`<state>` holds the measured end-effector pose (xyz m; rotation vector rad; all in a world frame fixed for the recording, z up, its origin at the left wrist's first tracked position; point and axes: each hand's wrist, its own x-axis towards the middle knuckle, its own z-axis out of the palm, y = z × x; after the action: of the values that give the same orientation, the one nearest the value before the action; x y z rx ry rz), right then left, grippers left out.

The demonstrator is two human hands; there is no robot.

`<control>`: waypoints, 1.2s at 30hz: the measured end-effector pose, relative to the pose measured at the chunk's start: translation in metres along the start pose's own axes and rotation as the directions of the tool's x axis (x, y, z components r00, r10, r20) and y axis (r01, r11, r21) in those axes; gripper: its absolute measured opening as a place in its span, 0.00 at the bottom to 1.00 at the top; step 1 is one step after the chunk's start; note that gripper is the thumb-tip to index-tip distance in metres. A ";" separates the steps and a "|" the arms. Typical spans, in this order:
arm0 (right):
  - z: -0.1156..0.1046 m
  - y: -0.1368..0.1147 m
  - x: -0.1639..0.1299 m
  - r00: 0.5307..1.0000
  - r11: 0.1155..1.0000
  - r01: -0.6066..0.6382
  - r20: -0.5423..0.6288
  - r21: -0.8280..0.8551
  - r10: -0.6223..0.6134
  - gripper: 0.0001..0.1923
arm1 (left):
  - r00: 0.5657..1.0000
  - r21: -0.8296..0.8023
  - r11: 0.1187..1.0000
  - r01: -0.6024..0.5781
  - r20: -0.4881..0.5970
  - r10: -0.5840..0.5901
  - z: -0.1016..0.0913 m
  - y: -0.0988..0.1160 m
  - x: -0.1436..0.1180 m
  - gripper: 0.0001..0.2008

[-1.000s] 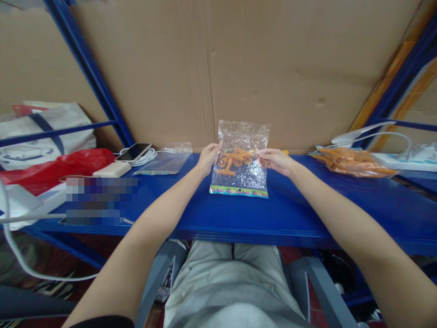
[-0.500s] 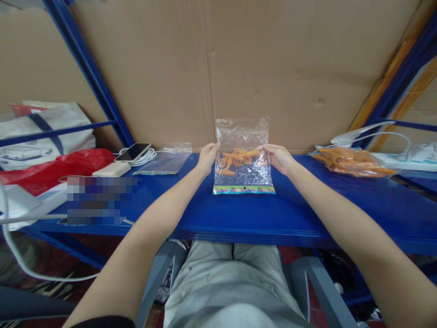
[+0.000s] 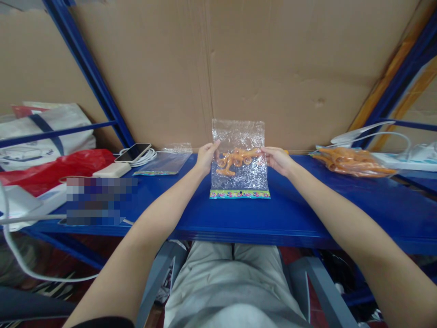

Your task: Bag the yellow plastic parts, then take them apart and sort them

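A clear plastic bag [image 3: 239, 175] with a colourful printed strip along its lower edge hangs just above the blue shelf [image 3: 290, 214]. Several small orange plastic pieces [image 3: 235, 159] are bunched in its middle. My left hand [image 3: 205, 158] pinches the bag's left edge and my right hand [image 3: 278, 160] pinches its right edge, both at the height of the orange pieces. The bag's upper part stands up in front of the cardboard wall.
A stack of empty clear bags [image 3: 164, 161], a phone [image 3: 133, 152] on white cables and a white power bank [image 3: 112, 170] lie at the left. A red bag [image 3: 51, 168] sits further left. A pile of orange pieces [image 3: 351, 161] in plastic lies at the right.
The bag has shifted slightly left and its printed lower edge has dropped a little lower, hanging straighter. Both hands keep their pinch on its sides.
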<state>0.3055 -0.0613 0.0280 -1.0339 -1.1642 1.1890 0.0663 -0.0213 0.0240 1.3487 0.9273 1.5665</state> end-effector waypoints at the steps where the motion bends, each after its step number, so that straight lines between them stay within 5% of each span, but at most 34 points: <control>1: -0.001 0.000 0.001 1.000 1.000 0.003 0.010 -0.003 -0.003 0.13 | 1.000 -0.007 1.000 0.003 0.006 -0.003 0.000 0.000 0.000 0.28; 9: -0.004 0.002 0.001 0.989 0.996 -0.056 0.136 -0.066 0.064 0.09 | 0.999 -0.015 0.999 0.039 0.023 -0.039 -0.004 -0.002 0.005 0.25; 17: 0.003 -0.002 -0.005 0.997 0.998 -0.033 0.062 -0.050 0.036 0.13 | 0.995 0.044 0.999 0.022 -0.102 -0.017 -0.004 -0.002 0.008 0.25; 21: -0.003 -0.001 0.001 0.999 0.999 0.032 -0.006 -0.026 -0.033 0.09 | 0.979 0.234 0.960 -0.154 -0.097 0.180 -0.007 -0.004 0.007 0.15; 23: -0.008 -0.002 0.005 0.994 0.998 0.062 -0.086 0.008 -0.061 0.09 | 0.937 0.349 0.884 -0.311 -0.046 0.347 -0.007 -0.004 0.003 0.09; 27: -0.016 -0.004 0.009 0.961 0.988 0.129 -0.255 0.080 -0.104 0.08 | 0.837 0.490 0.684 -0.540 0.230 0.497 0.000 -0.004 -0.015 0.21; 32: -0.014 -0.008 0.008 0.936 0.963 0.169 -0.339 0.208 -0.091 0.07 | 0.614 0.507 0.347 -0.789 0.673 0.413 0.016 -0.012 -0.038 0.37; 36: -0.008 -0.009 0.008 0.940 0.947 0.187 -0.327 0.262 -0.095 0.07 | 0.502 0.484 0.136 -0.865 0.818 0.282 0.022 -0.018 -0.043 0.40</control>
<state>0.3148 -0.0541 0.0365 -0.8584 -0.7760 1.0031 0.0934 -0.0545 -0.0050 3.1767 0.8195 0.9216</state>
